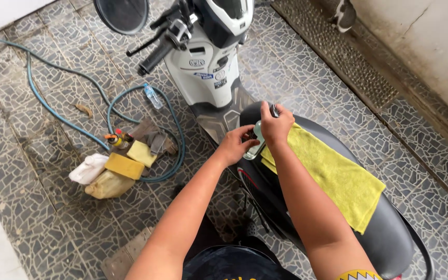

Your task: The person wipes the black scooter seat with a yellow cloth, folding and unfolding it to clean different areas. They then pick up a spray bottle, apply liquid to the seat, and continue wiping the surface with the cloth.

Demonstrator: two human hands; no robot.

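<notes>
Both hands meet at the front end of the black scooter seat (385, 228). The left hand (234, 145) has its fingers curled around a small pale bottle (255, 148), which stands upright on the seat near its front tip. The right hand (276, 124) is above the bottle, with the fingers bent and pinched together at the top of it; if they grip a cap or something else, I cannot tell, because the hand hides that part. A yellow cloth (333, 176) lies spread on the seat, from just beside the bottle toward the rear edge of the seat, and the right forearm passes over its left side.

In front of the seat is the white body of the scooter (203, 67) with a black handlebar grip (154, 59) and a round mirror (121, 14).

On the tiled floor (37, 197), left of the scooter, a green hose (53, 111) runs in loops. Inside one loop lie two yellow sponges (130, 161), a white jug (88, 168), a yellowish jug (109, 185) and a small orange-capped bottle (114, 139). A clear plastic water bottle (153, 96) lies near the scooter's front.
</notes>
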